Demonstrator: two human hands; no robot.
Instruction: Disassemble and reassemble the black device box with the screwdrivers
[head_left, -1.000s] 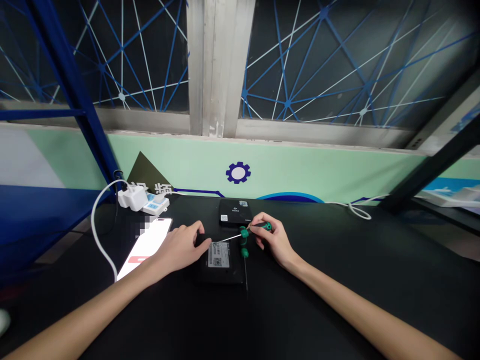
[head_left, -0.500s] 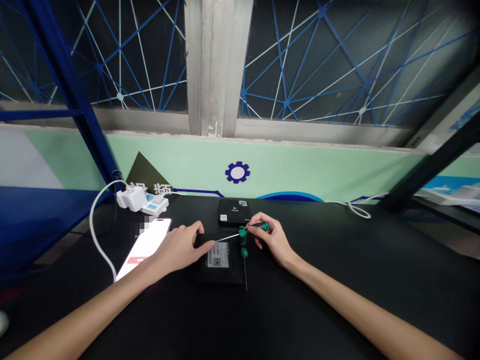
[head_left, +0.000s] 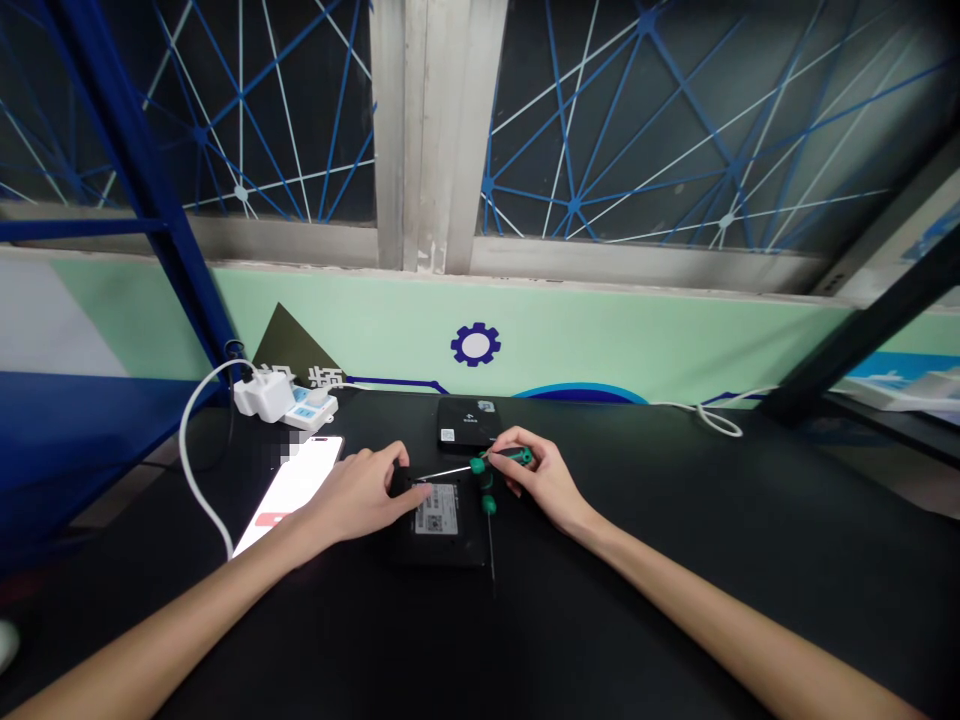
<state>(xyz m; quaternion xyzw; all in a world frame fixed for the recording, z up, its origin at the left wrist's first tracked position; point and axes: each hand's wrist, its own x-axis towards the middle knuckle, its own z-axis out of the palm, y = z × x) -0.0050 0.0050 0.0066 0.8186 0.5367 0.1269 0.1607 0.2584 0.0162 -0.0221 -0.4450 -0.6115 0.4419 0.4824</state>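
– Left hand (head_left: 360, 495) first: what is it doing?

– It lies on the near-left part of the labelled box (head_left: 439, 525), fingers curled over the box's far-left corner and thumb by the white label. It grips that corner, with nothing else in it.

– Where is the box itself?

– Flat on the black worktop (head_left: 600, 600), label up, between the two hands.

– And left of the box?

– A lit phone (head_left: 289, 490) lies just beyond the left hand, screen up. Farther back on that side a white charger (head_left: 262, 395) is plugged into a power strip (head_left: 311, 408), and a white cable (head_left: 196, 470) loops from it toward the phone.

– Anything behind the box?

– A second black box (head_left: 466, 425), close behind it, lying flat with small stickers on top.

– Now the box's right side.

– The right hand (head_left: 544, 480) hovers over the box's far-right corner, closed in a pinch on a green-handled screwdriver (head_left: 487, 460). The shaft runs leftward across the box's far edge, and the tip ends close to the left thumb. Whether it touches the box, I cannot tell.

– Any other tool?

– A spare screwdriver (head_left: 489, 530) with a green grip lies along the box's right edge, shaft toward the person, touched by no hand. Well to the right and behind, another white lead (head_left: 716, 420) curls on the worktop.
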